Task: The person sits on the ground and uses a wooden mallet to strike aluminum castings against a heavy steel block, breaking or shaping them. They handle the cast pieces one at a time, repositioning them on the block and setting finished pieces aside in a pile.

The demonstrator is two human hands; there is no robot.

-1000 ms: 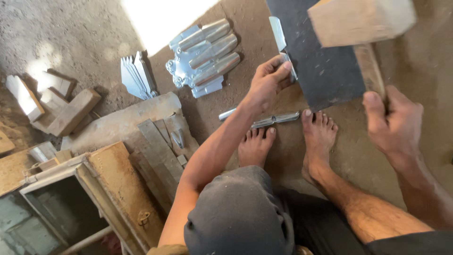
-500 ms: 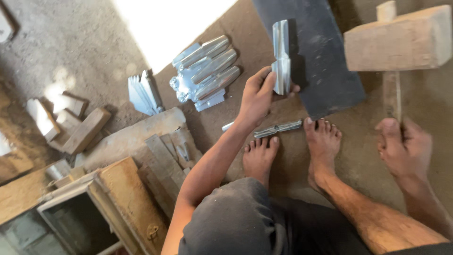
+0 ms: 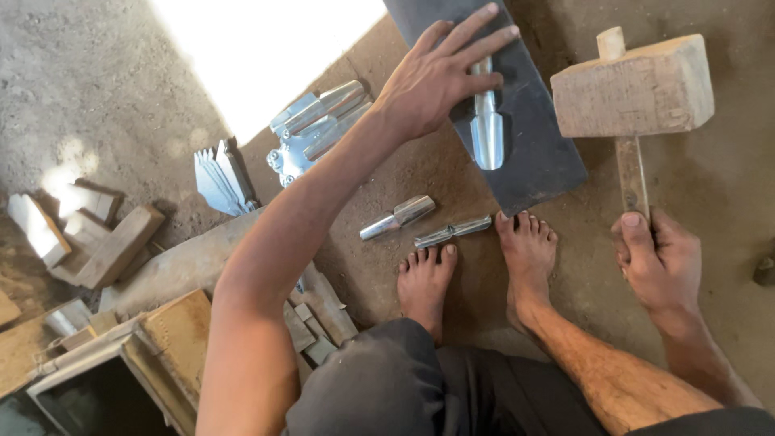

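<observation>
My left hand (image 3: 440, 77) reaches forward and presses a shiny rolled metal piece (image 3: 487, 133) flat onto a dark steel slab (image 3: 533, 153) lying on the dirt floor. My right hand (image 3: 658, 262) grips the handle of a wooden mallet (image 3: 634, 85), whose blocky head hangs to the right of the slab, above the floor. Two metal rods (image 3: 400, 216) (image 3: 452, 232) lie on the ground just in front of my bare feet (image 3: 476, 262).
A pile of formed shiny metal pieces (image 3: 319, 121) and a stack of flat cut sheets (image 3: 219, 179) lie at the left of the slab. Wooden blocks (image 3: 113, 242), planks and an open wooden box (image 3: 105, 379) fill the lower left.
My left hand has laid the metal piece down on the slab and spread its fingers over it. The mallet stays raised at the right, and the view has moved closer.
</observation>
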